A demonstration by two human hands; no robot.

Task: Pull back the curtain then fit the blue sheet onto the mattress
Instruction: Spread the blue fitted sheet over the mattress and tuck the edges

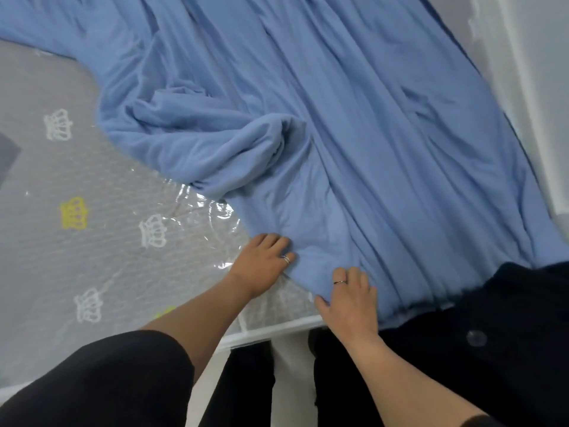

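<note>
The blue sheet (354, 134) lies rumpled across the right and upper part of the grey mattress (61, 241), which is wrapped in clear plastic and printed with white and yellow crowns. A thick fold bunches near the sheet's middle. My left hand (264, 257) grips the sheet's near hem, its fingers curled into the fabric. About a hand's width to its right, my right hand (348, 300) grips the same hem at the mattress's near edge, its fingertips tucked under the cloth. The sheet's lower right part hangs over the edge against my dark clothing.
The mattress's white near edge (271, 329) runs below my hands, with my dark trouser legs (246, 389) and pale floor beneath. A white wall and frame (542, 103) border the sheet at the right. A dark grey object (7, 155) sits at the left edge.
</note>
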